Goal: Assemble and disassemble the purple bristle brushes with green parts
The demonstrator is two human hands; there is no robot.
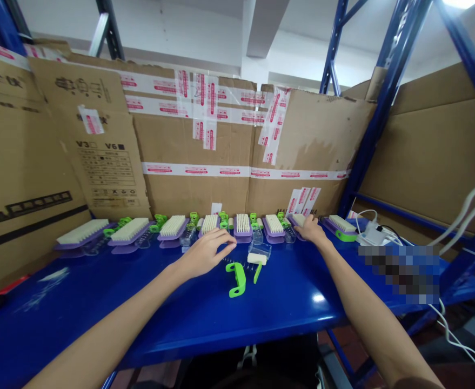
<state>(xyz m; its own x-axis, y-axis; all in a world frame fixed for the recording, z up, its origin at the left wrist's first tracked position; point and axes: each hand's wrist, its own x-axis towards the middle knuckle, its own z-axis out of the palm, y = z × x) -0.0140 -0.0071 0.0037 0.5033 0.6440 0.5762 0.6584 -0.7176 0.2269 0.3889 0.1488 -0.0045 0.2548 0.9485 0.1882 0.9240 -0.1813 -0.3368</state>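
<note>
My left hand hovers above the middle of the table, its fingers reaching forward with a gap to the thumb. I see nothing held in it. Just to its right lie a small white block, a curved lime-green handle and a narrow green strip. Several tiny metal pieces are scattered beside them. At the right of the row, my right hand closes its fingers on a purple brush with pale bristles. The fingers partly cover that brush.
Several similar purple brushes stand along the back of the blue table, with green pieces and clear plastic parts between them. Taped cardboard walls the back. At right are a white plug, cables and a blurred patch.
</note>
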